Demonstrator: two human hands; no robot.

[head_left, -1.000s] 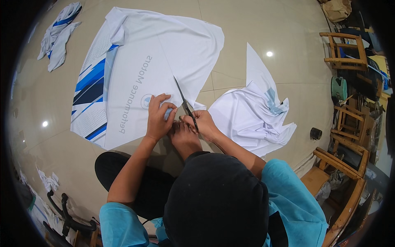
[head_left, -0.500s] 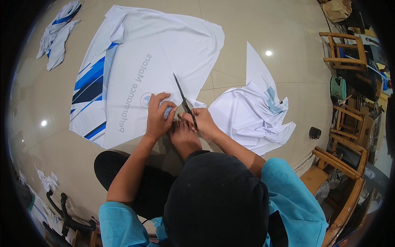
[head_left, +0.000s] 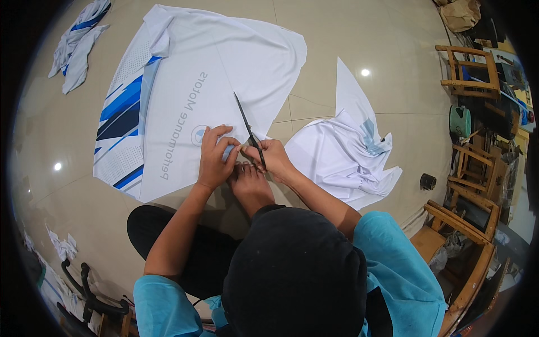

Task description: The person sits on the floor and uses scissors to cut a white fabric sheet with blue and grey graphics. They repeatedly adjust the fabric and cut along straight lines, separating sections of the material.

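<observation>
A large white fabric piece (head_left: 247,56) with a blue and navy striped side lies spread over the floor. My left hand (head_left: 215,157) rests on its near edge, thumb and fingertips pinching the cloth beside a small printed emblem. In my right hand (head_left: 276,159) is a pair of black scissors (head_left: 245,117), fingers wrapped round the handles. The blades point away across the fabric and look nearly closed; whether cloth lies between them I cannot tell. My bare foot (head_left: 251,188) is just below both hands.
To the right lies a crumpled white cloth (head_left: 331,151) with a pointed flap. A bundled white and blue cloth (head_left: 81,45) is at the far left. Wooden stools (head_left: 469,70) line the right side, with a dark small cylinder (head_left: 428,181) near them. A black chair base (head_left: 90,292) stands lower left.
My right hand and the scissors have moved slightly forward and to the left, the blade tip reaching farther up the fabric. The left hand stays almost in place.
</observation>
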